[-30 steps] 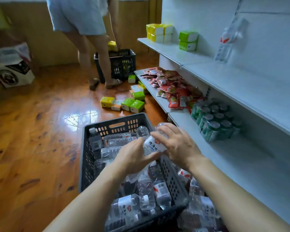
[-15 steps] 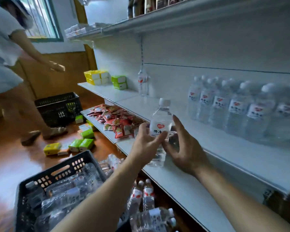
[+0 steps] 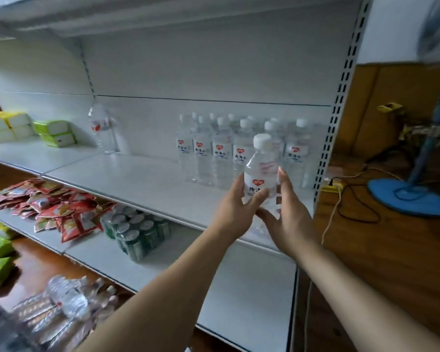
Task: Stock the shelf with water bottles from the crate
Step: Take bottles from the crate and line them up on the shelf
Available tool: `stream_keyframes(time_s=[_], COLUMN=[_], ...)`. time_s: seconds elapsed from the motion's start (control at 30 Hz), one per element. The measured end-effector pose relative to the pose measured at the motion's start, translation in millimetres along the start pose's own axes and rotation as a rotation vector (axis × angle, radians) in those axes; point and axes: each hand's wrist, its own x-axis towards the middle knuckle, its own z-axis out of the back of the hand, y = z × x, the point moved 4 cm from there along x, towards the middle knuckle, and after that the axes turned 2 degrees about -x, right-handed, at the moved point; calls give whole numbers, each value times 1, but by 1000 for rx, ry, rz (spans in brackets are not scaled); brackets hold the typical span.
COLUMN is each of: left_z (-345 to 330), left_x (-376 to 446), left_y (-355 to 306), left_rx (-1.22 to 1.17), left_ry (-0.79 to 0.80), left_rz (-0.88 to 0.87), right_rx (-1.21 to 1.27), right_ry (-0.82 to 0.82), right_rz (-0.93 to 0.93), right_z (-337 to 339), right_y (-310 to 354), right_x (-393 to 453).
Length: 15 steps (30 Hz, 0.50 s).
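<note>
I hold a clear water bottle (image 3: 261,168) with a white cap and a red heart label upright above the front of the white middle shelf (image 3: 127,181). My left hand (image 3: 236,209) grips its lower left side, thumb across the label. My right hand (image 3: 287,212) cups its right side and base with straight fingers. Just behind it, several matching bottles (image 3: 221,153) stand in rows at the shelf's right end. The crate is out of view; blurred loose bottles (image 3: 66,301) lie at the lower left.
A lone bottle (image 3: 101,128) stands at the shelf's back left, beside green (image 3: 55,133) and yellow tissue packs (image 3: 5,127). The shelf below carries red snack packets (image 3: 51,207) and green cans (image 3: 135,229). A blue fan base (image 3: 407,196) and cables lie on the wooden floor at right.
My view has swung right along the shelf. Both hands have carried the bottle rightward, up to the rows of standing bottles. The crate and the other person have left view.
</note>
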Motion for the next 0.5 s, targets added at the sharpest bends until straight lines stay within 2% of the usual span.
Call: stream_keyframes(time_s=[0.13, 0.33, 0.5], left_z=[-29, -46, -45], left_x=[23, 49, 58], left_y=[9, 45, 72], left_rx=[29, 312, 394], left_ry=[40, 116, 101], left_rz=[-54, -57, -50], right_rx=[-30, -131, -175], right_ry=[-90, -198, -286], right_rz=[-69, -148, -175], right_z=[0, -1, -3], right_y=[-25, -55, -77], right_x=[8, 31, 51])
